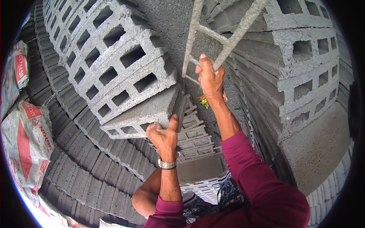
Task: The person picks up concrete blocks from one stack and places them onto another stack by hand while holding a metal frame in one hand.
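My right hand (pixel 212 78) is closed around a cross-web of a grey concrete hollow block (pixel 235 36), whose open cells face up toward me. The block stands out in front of that hand, tilted, its far end cut off by the top edge of the view. My left hand (pixel 163 137) grips the near end of another hollow block (pixel 146 108), thumb along its end and fingers at its lower edge. This second block lies slightly askew at the near end of the left stack of blocks (pixel 110 53). The undersides of both blocks are hidden.
A tall stack of hollow blocks (pixel 291 64) rises on the right. Rows of blocks (pixel 83 178) lie at lower left, beside white-and-red sacks (pixel 28 144). More blocks (pixel 194 133) sit between my arms. A colourful wrapper (pixel 204 101) lies on the ground beyond.
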A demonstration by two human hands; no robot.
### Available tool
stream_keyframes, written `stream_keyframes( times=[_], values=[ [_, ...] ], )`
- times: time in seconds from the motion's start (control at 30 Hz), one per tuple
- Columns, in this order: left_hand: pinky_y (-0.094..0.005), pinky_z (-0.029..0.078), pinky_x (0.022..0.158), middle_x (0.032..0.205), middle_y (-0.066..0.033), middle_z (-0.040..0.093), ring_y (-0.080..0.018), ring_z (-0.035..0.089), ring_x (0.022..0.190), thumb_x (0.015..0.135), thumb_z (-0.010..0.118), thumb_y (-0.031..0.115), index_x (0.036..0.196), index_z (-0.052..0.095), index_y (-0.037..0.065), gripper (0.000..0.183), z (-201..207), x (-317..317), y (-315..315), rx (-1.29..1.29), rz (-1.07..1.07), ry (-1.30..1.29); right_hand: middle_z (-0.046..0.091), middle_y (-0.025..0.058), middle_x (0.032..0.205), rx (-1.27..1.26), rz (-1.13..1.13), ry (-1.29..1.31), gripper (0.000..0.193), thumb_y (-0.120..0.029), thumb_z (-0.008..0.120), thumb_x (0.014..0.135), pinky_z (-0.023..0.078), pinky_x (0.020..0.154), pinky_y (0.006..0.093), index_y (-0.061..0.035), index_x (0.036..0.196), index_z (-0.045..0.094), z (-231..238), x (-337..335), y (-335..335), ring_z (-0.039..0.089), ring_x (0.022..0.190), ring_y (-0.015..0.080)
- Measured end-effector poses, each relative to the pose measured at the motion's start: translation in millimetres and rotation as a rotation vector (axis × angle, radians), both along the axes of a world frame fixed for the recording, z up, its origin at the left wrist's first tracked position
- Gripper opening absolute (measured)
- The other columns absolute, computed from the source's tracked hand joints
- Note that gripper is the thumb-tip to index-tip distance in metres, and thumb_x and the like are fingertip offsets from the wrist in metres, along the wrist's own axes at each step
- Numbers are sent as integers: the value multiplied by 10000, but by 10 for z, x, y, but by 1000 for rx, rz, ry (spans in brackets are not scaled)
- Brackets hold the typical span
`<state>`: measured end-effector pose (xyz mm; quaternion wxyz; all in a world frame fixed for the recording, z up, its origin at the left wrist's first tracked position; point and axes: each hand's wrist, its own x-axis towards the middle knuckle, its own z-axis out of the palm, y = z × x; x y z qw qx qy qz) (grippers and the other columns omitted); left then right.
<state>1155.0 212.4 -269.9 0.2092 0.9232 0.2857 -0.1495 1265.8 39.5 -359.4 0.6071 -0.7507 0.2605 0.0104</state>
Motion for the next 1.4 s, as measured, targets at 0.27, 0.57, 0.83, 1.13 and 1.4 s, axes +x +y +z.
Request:
stream_keyframes(
  times=[0.27,0.57,0.83,1.13,1.4],
  values=[
    [-486,388,870,780,-219,514,-378,476,922,731,849,402,650,504,-92,609,126,45,-14,-110,133,100,574,104,559,163,-67,263,470,-338,551,939,444,588,387,17,632,583,-183,-93,228,563,533,231],
    [-472,388,885,729,-186,506,-371,469,876,722,867,379,609,472,-43,589,128,-51,7,-107,120,39,511,18,553,409,-256,240,441,-337,584,921,380,530,335,-13,623,573,351,196,23,468,508,144],
    [-459,384,844,641,-136,453,-350,464,797,708,876,356,569,443,-7,582,-136,-514,114,-22,-138,-41,567,63,577,335,-152,320,475,-374,576,928,424,606,352,0,637,601,-249,-84,135,531,566,177],
    [-459,375,843,618,-134,440,-353,453,756,719,868,315,570,440,-5,555,-91,-506,139,51,-316,-208,572,100,555,143,24,226,465,-350,587,944,433,565,379,19,661,605,-381,-395,228,585,546,215],
    [-458,382,866,697,-190,524,-377,507,785,731,834,393,577,485,-25,567,-232,-146,-253,52,-141,-85,561,74,545,100,-65,202,476,-343,592,953,423,560,363,10,633,592,-90,-216,-27,536,536,179]
  ],
)
